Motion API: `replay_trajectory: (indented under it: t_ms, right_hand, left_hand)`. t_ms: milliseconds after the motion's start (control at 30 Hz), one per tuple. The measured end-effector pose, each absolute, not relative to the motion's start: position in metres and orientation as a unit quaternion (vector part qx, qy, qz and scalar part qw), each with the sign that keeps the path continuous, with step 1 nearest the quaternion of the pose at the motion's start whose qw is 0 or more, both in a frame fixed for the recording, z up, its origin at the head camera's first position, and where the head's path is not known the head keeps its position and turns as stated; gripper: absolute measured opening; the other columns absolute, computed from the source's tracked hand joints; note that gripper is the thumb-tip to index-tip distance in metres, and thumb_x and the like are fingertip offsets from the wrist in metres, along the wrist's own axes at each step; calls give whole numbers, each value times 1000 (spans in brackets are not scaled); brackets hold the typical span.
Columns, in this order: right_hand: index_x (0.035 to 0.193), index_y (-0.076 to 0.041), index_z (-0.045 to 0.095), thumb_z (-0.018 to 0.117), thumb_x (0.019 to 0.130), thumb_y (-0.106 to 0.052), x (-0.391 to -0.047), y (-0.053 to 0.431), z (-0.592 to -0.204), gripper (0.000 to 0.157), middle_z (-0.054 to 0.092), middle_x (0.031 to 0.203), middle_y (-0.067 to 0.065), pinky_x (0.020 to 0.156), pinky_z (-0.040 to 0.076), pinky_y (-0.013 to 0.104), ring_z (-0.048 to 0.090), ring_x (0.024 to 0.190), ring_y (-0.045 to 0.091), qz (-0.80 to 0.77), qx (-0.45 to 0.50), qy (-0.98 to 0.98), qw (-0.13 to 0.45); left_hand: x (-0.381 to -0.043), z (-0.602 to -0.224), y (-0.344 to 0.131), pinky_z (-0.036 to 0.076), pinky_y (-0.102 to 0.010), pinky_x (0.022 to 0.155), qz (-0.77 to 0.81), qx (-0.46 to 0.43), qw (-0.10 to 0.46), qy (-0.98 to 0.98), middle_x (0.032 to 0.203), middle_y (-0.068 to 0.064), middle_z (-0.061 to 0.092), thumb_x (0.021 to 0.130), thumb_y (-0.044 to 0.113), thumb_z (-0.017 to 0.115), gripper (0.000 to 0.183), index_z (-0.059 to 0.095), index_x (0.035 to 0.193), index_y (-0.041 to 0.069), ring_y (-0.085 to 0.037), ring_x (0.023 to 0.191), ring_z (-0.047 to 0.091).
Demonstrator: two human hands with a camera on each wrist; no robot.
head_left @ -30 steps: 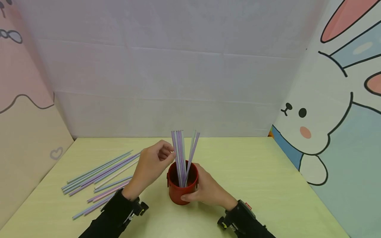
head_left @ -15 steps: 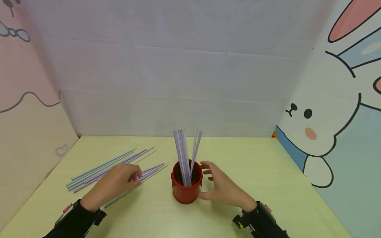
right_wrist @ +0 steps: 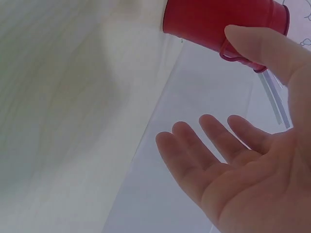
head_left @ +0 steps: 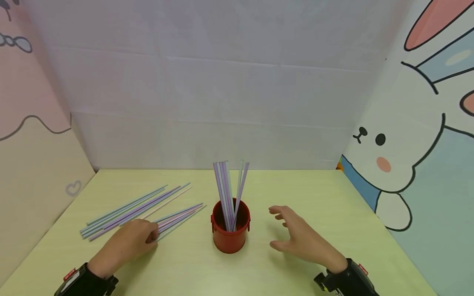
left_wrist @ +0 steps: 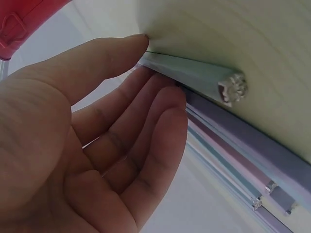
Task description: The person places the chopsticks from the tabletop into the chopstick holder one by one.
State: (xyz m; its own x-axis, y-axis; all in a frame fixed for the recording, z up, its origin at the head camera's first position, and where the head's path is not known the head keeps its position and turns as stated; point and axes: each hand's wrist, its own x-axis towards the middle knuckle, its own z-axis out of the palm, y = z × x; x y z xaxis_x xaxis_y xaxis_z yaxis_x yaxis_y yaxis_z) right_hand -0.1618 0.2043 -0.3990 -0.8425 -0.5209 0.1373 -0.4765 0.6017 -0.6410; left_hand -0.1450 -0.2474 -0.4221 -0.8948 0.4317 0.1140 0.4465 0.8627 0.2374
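A small red bucket (head_left: pixel 228 239) stands upright on the table, holding several long thin pastel sticks (head_left: pixel 224 185) that lean apart at the top. My left hand (head_left: pixel 127 242) is low at the near end of a loose bunch of similar sticks (head_left: pixel 181 217). In the left wrist view, its thumb and bent fingers lie either side of a pale green stick (left_wrist: pixel 194 75), with a gap between thumb and fingers. To the right of the bucket, apart from it, my right hand (head_left: pixel 303 242) hovers with fingers spread and nothing in it.
Another group of loose sticks (head_left: pixel 133 211) lies farther back on the left of the pale yellow table (head_left: pixel 296 189). A white wall (head_left: pixel 214 94) closes off the back. Printed panels flank both sides, a rabbit panel (head_left: pixel 407 164) on the right.
My left hand has moved from the sticks in the bucket left and down to the loose ones. My right hand has let go of the bucket and moved right.
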Motion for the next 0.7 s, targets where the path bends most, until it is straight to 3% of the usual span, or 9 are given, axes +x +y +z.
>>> replay_trajectory:
  t_ms: [167,333,700]
  right_hand:
    - [137,-18,38,80,77,-16,-160,213,-403,73,45,134,-1,93,47,43,48,116,15,-348,-275,896,23]
    - [134,-19,40,79,78,-15,-159,218,-406,69,45,131,-5,90,49,42,50,114,14,-341,-280,897,7]
    - [129,-26,48,74,83,-15,-157,223,-395,54,50,123,-13,85,52,34,52,108,7,-317,-305,896,-65]
  left_hand:
    - [-146,-426,-246,39,-23,53,-137,-220,26,-965,64,16,46,75,9,75,21,58,74,22,-2,59,41]
    - [-144,-421,-247,40,-23,55,-147,-219,26,-964,66,17,48,77,11,72,19,59,76,25,-1,59,42]
    - [-134,-363,-263,45,-23,55,-148,-257,52,-954,67,22,50,78,11,71,21,58,79,28,3,61,47]
